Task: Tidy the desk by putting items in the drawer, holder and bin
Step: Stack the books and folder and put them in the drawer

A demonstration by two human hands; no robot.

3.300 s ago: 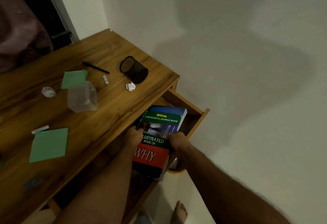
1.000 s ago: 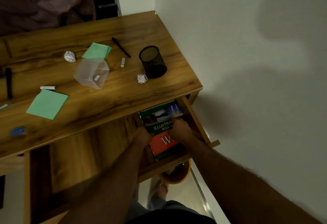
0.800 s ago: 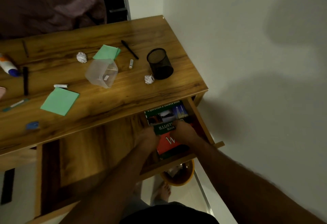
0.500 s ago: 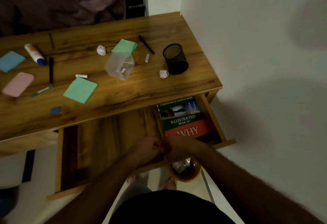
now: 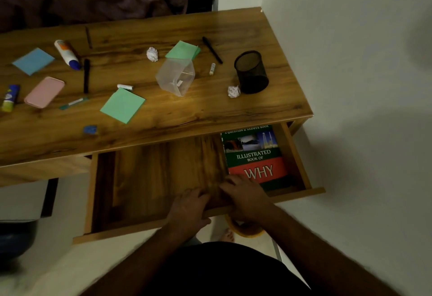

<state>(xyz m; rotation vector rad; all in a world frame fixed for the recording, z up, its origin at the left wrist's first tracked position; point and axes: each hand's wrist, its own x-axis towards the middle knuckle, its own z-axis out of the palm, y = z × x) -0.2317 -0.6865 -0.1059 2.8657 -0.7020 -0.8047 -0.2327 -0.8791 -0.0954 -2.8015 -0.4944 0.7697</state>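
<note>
Book [image 5: 254,155]: lies flat at right end of open drawer [image 5: 149,179].
Left hand [image 5: 189,207]: grip curled over drawer's front edge.
Right hand [image 5: 243,195]: on same edge beside book; grip unclear.
Risk: shoving drawer shut could pinch fingers.
Worktop [image 5: 210,108]: pens, notes, paper balls, holder [image 5: 251,72] untouched.

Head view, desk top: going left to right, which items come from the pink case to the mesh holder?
pink case → black marker → clear container → small white tube → crumpled paper → mesh holder
</note>
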